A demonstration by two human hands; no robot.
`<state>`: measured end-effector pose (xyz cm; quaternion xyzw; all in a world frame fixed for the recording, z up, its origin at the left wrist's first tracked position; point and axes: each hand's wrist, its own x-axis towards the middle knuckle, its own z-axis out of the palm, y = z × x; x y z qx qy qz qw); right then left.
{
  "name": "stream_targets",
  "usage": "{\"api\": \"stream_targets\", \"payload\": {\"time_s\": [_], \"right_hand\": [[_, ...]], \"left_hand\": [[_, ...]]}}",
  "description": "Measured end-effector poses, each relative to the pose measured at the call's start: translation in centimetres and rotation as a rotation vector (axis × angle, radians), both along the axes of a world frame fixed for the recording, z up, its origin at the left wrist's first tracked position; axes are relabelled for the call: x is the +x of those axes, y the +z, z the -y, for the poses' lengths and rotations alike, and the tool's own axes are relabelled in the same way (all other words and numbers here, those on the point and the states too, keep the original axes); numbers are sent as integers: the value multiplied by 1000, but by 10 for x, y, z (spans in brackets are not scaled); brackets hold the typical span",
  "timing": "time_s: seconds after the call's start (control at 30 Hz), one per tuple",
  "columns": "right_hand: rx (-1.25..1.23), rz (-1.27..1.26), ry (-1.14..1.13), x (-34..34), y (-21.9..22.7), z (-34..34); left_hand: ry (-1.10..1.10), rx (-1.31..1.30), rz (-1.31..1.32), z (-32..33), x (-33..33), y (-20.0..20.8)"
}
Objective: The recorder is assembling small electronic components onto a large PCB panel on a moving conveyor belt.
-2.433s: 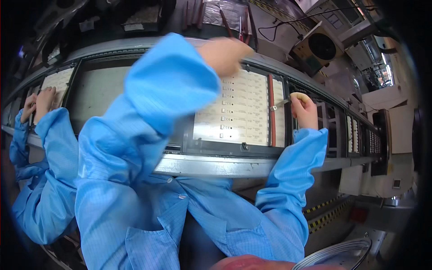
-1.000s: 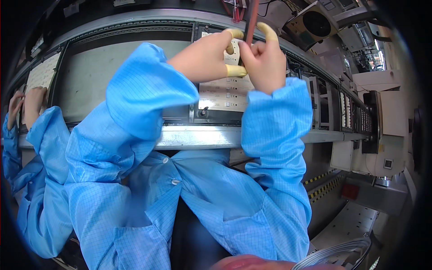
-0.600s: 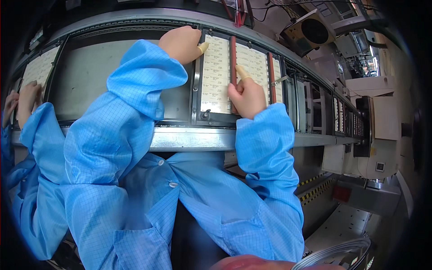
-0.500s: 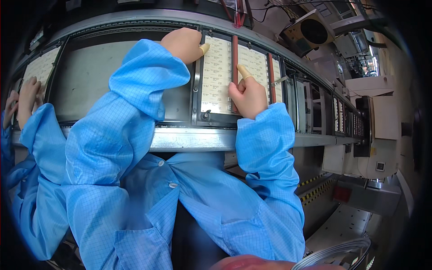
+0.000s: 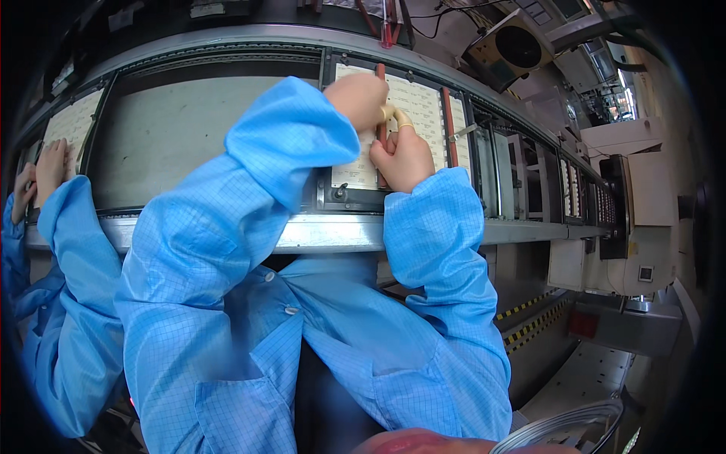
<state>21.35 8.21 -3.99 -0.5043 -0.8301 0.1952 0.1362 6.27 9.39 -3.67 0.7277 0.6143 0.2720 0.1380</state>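
Observation:
A pale panel with rows of small printed labels (image 5: 354, 163) lies in a dark metal frame (image 5: 333, 198). Two red-brown strips cross it: one strip (image 5: 380, 70) runs partly under my hands, the other strip (image 5: 448, 125) lies farther right. My left hand (image 5: 357, 100) is over the panel's upper part, closed, most of its fingers hidden. Its finger in a yellowish finger cot meets the capped index finger of my right hand (image 5: 407, 160). The right hand is curled, with its thumb beside the nearer strip. Whatever lies between the fingertips is too small to make out.
The frame sits on a long rail conveyor (image 5: 325, 233) with a grey plate (image 5: 174, 140) to the left. At far left, a co-worker's hands (image 5: 50, 168) touch another pale panel (image 5: 74, 125). A metal clip (image 5: 463, 132) sticks out near the right strip.
My left hand has moved right, from the panel's left edge to my right fingertip. The right hand has shifted slightly left and its index finger is more bent. The co-worker's hands have moved slightly.

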Motion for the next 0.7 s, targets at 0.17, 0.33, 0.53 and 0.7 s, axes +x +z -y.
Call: {"api": "stream_targets", "payload": {"time_s": [0.17, 0.33, 0.53, 0.7], "right_hand": [[19, 11, -10, 1, -4, -1], [-12, 16, -13, 3, 0, -3], [-72, -81, -2, 4, -2, -4], [-74, -86, 21, 1, 2, -2]], "left_hand": [[-82, -27, -106, 1, 0, 0], [-127, 33, -42, 3, 2, 1], [-194, 13, -107, 9, 11, -2], [-144, -67, -231, 34, -2, 27]]}}
